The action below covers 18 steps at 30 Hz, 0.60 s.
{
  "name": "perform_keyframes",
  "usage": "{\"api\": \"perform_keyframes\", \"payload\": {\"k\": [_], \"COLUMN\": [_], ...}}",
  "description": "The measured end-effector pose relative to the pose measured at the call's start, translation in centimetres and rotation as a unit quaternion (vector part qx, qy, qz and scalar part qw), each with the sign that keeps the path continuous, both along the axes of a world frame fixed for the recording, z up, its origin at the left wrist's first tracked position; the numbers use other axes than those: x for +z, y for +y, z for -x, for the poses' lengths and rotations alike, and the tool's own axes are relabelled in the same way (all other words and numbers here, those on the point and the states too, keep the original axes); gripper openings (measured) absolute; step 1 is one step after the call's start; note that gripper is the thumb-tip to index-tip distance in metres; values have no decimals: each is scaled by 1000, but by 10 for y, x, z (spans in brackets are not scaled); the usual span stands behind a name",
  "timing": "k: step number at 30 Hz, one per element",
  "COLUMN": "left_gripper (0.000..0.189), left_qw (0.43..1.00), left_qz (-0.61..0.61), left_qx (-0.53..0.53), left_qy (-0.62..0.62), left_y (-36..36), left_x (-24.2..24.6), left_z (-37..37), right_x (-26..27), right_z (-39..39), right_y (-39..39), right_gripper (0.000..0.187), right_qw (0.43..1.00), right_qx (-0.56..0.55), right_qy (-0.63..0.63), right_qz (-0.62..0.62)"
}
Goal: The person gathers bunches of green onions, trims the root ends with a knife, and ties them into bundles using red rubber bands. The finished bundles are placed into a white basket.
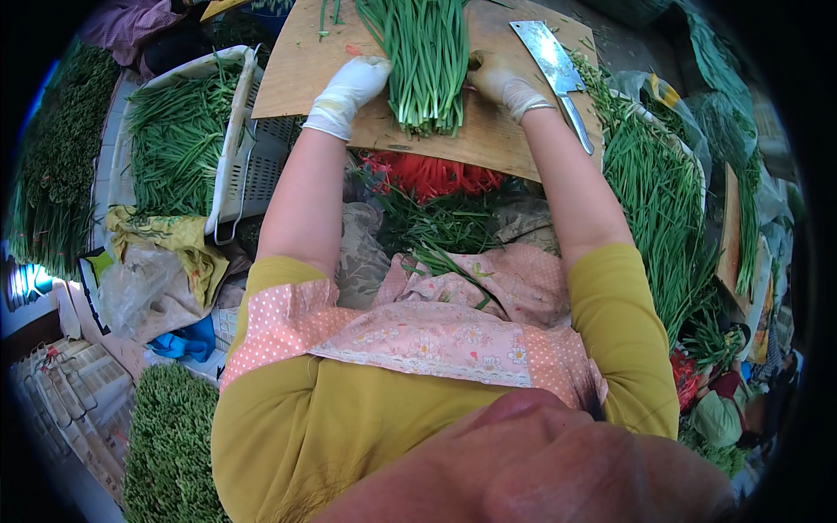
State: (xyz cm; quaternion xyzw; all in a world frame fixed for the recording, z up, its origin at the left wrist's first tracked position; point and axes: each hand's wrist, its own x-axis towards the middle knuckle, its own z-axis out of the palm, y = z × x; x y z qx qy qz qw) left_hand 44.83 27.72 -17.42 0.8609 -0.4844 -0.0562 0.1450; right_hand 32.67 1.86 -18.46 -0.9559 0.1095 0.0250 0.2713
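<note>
A thick bunch of garlic chives (428, 65) lies on the wooden board (307, 46), its pale cut ends towards me. At the left side of the bunch is my left hand (353, 88), in a whitish glove, fingers curled and their tips hidden. Across from it, my right hand (500, 82), in a stained glove, is curled close beside the bunch. A sliver of red shows by its fingers; whether either hand grips anything is unclear. A metal cleaver (549, 62) rests to the right, handle towards me. A small red scrap (353, 50) lies beyond my left hand.
Beside the board stands a white plastic crate (225, 144) of loose green leaves. Red strips (431, 175) hang below the board's near edge. More chives (654, 216) are heaped on the right. Stacked greens (62, 124) stand far left. Other people (719, 412) are at the edges.
</note>
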Motion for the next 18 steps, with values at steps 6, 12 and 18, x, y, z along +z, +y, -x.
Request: {"api": "perform_keyframes", "payload": {"k": [6, 12, 18], "left_gripper": [34, 35, 63], "left_qw": [923, 947, 961], "left_qz": [111, 72, 110], "left_qx": [162, 168, 250], "left_qy": [329, 265, -31], "left_y": [11, 3, -22], "left_x": [16, 10, 35], "left_z": [10, 6, 38], "right_x": [53, 32, 66], "right_z": [38, 27, 36], "right_y": [3, -17, -8], "right_gripper": [23, 19, 19], "right_qw": [993, 997, 990], "right_qx": [32, 25, -73], "right_qy": [61, 40, -57], "right_qz": [94, 59, 108]}}
